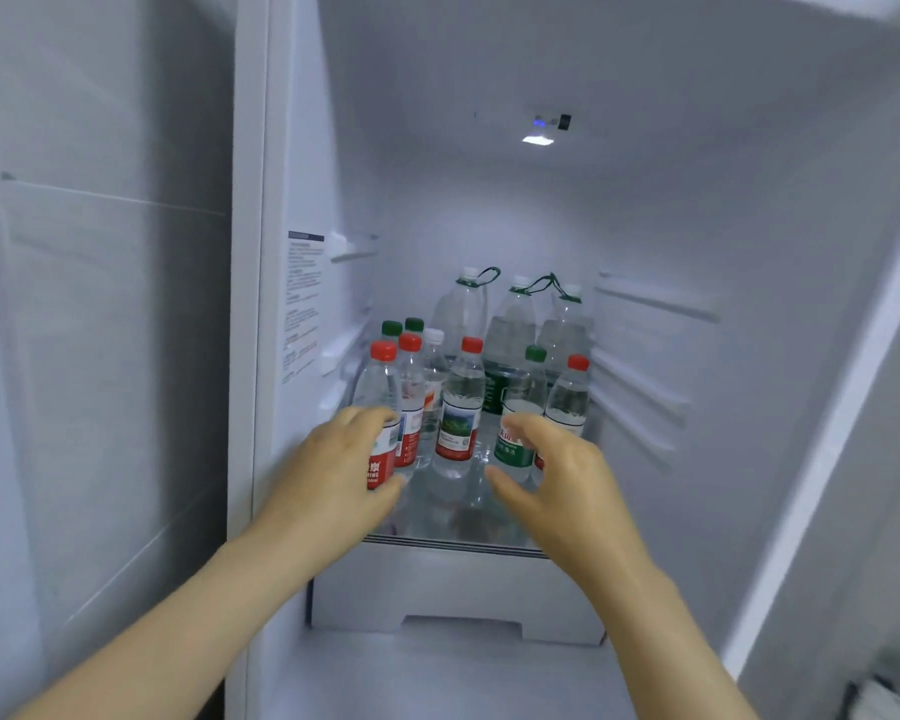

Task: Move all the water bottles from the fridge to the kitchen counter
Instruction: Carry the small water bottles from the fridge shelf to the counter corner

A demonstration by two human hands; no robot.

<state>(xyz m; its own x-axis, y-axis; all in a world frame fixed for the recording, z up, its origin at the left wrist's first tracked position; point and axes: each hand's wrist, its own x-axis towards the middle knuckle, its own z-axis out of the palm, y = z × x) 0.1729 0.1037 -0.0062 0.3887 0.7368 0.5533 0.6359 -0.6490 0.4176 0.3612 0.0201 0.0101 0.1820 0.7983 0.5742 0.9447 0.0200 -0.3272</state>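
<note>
We look into the fridge (pixel 489 200), where a mountain-label bottle (pixel 461 407) with a red cap stands at the middle front of the glass shelf (pixel 453 537). Just left of that bottle, our left hand (pixel 344 459) curls round a red-labelled bottle (pixel 383 402), thumb across its front. Just right of it, our right hand (pixel 557 470) is spread wide, thumb and fingers either side of a green-capped bottle (pixel 523 407); whether they touch it we cannot tell. Further right stands a small red-capped bottle (pixel 567 402). Behind the mountain-label bottle stand three large bottles (pixel 510 324) with green carry loops.
</note>
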